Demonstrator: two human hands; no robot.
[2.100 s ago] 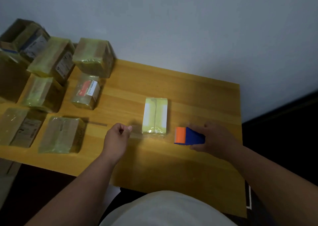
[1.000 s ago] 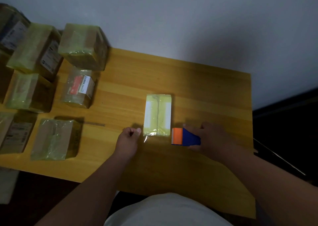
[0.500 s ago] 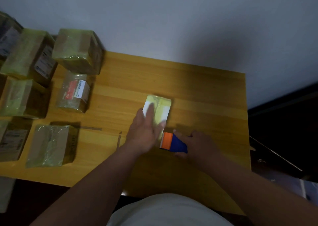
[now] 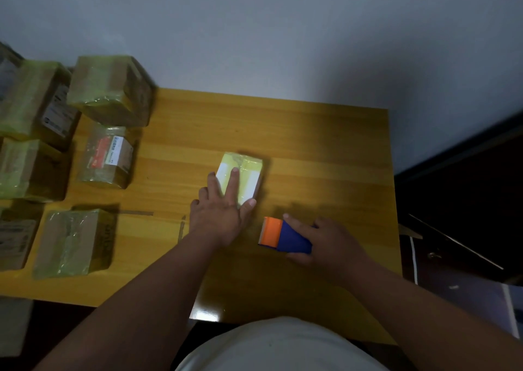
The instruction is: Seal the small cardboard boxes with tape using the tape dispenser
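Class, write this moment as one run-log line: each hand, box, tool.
left hand: flat, pressing small box | right hand: holding tape dispenser on table | box: taped, lying flat

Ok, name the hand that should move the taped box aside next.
Left. The left hand already lies flat on the box; the right hand grips the tape dispenser.

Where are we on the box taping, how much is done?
Done, by the look of it: taped boxes are grouped at the table's left end. In hand: the left hand presses flat on the small white box, which already shows tape; the right hand grips the tape dispenser beside it. Left: no untaped box is visible.
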